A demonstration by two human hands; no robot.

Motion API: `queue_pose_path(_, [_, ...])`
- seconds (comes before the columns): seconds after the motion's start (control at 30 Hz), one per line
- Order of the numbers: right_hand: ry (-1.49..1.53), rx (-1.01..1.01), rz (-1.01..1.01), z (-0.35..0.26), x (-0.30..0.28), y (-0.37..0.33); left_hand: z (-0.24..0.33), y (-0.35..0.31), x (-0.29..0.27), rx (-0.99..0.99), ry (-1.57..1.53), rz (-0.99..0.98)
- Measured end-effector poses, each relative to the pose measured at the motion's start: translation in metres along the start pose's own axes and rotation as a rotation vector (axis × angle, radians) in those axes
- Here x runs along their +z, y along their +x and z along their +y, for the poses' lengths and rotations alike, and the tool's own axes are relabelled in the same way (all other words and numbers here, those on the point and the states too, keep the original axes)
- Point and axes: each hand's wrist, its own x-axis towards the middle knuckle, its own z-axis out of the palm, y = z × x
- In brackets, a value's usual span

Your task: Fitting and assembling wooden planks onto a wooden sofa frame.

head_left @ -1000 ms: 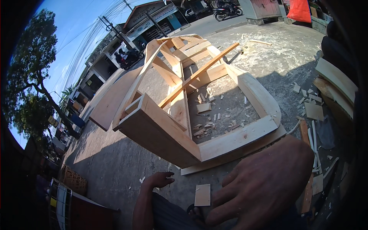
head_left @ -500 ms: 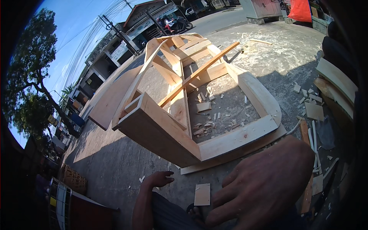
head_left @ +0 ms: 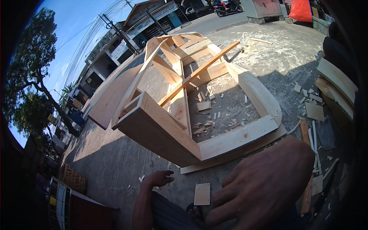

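My right hand is close to the camera at the lower right, fingers spread and pointing down-left, holding nothing. My left hand hangs lower down by my dark trouser leg, fingers loosely curled and empty. A small square offcut of wood lies on the concrete between the two hands. Just beyond them stands a large pale wooden frame with curved side rails, tilted up on its left side. A long batten lies diagonally across it.
A plywood sheet lies left of the frame. Wood scraps and stacked planks are at the right. A woven basket sits at the lower left. Shavings litter the concrete inside the frame. A motorcycle passes on the far street.
Both hands stay almost where they were. Only the motorcycle on the far street has shifted.
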Motion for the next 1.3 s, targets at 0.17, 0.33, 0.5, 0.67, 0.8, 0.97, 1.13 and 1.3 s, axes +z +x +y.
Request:
queue_pose_path(0.17, [0.061, 0.013, 0.001, 0.005, 0.012, -0.004, 0.005, -0.003, -0.003, -0.007, -0.015, -0.007])
queue_pose_path(0.33, [0.014, 0.008, -0.001, 0.000, 0.001, -0.001, 0.006, -0.001, -0.003, 0.004, -0.014, -0.011])
queue_pose_path(0.5, [0.037, 0.014, -0.002, 0.003, 0.006, -0.002, 0.003, 0.000, -0.001, 0.001, -0.006, -0.008])
queue_pose_path(0.67, [-0.053, -0.023, -0.048, -0.001, 0.000, 0.002, 0.004, 0.000, -0.002, 0.005, 0.007, -0.021])
queue_pose_path(0.8, [0.032, 0.000, -0.025, 0.002, 0.004, 0.001, -0.003, 0.003, 0.002, 0.015, 0.001, -0.012])
queue_pose_path(0.97, [0.092, 0.037, -0.044, 0.004, 0.005, 0.000, -0.004, 0.004, 0.001, 0.036, 0.020, -0.009])
queue_pose_path(1.13, [-0.069, -0.037, -0.042, 0.000, -0.002, 0.003, -0.006, 0.002, 0.003, 0.028, 0.008, 0.002])
queue_pose_path(1.3, [0.052, 0.013, -0.027, 0.004, 0.008, -0.001, -0.005, 0.004, 0.003, 0.019, 0.021, 0.001])
